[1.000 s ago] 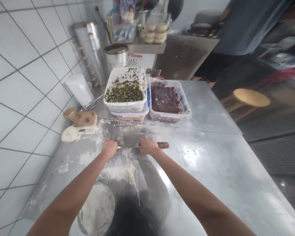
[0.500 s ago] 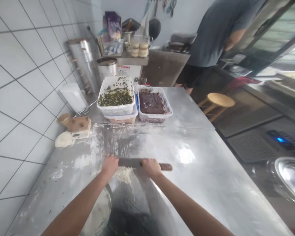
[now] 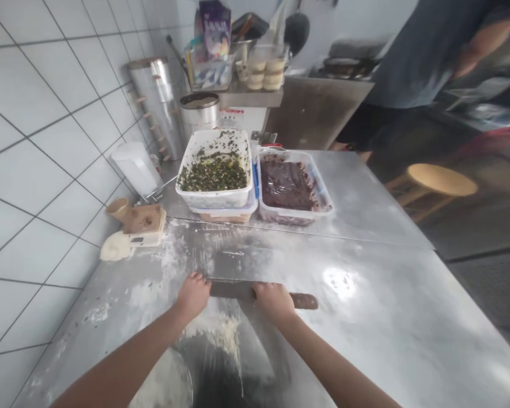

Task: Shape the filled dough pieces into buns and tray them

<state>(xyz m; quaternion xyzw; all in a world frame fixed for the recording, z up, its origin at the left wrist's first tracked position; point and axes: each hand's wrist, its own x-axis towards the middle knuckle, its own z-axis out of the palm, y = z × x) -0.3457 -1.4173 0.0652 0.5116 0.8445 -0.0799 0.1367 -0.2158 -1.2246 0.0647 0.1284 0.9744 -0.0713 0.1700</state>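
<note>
A long, wide-bladed knife (image 3: 232, 289) lies crosswise low over the metal table, its brown wooden handle (image 3: 305, 301) pointing right. My left hand (image 3: 194, 296) is closed on the blade's left end. Closed too, my right hand (image 3: 274, 300) grips the blade's right part beside the handle. On the near side of the blade, a streak of pale floury scraps (image 3: 227, 333) lies on the tabletop, with a gap between. Below my left forearm is a round bowl (image 3: 182, 374), partly hidden, with whitish contents. Both thumbs are hidden behind the hands.
Beyond the hands stand a tub of chopped green filling (image 3: 215, 173), stacked on another, and a tub of dark paste (image 3: 287, 184). At left are a scale (image 3: 147, 226), pale dough (image 3: 115, 246) and tiled wall. Another person (image 3: 412, 62) stands far right, near a wooden stool (image 3: 442, 180).
The view has shifted, so the tubs appear farther right and larger. The scraps now lie nearer me and apart from the blade, which they met before. Both hands keep their hold.
</note>
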